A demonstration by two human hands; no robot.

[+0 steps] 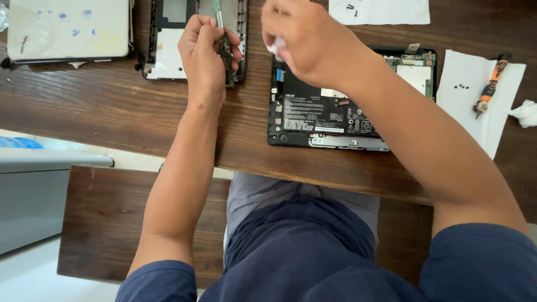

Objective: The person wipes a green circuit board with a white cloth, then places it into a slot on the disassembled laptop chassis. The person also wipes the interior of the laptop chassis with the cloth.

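Observation:
My left hand (206, 50) grips a narrow green circuit board (224, 47) held upright on its edge, above a dismantled laptop cover (168, 56). My right hand (305, 42) is closed around a small white wad of tissue (276, 46), held just right of the board. Under my right forearm lies an opened laptop base (313, 112) with its black battery and green mainboard showing.
A white sheet (475, 95) at the right carries small black screws and an orange-handled screwdriver (492, 81). Another crumpled tissue (526, 113) lies at the far right. A second sheet with screws (380, 11) sits at the top. A pale laptop lid (67, 28) lies top left. A wooden bench (112, 223) stands below the table.

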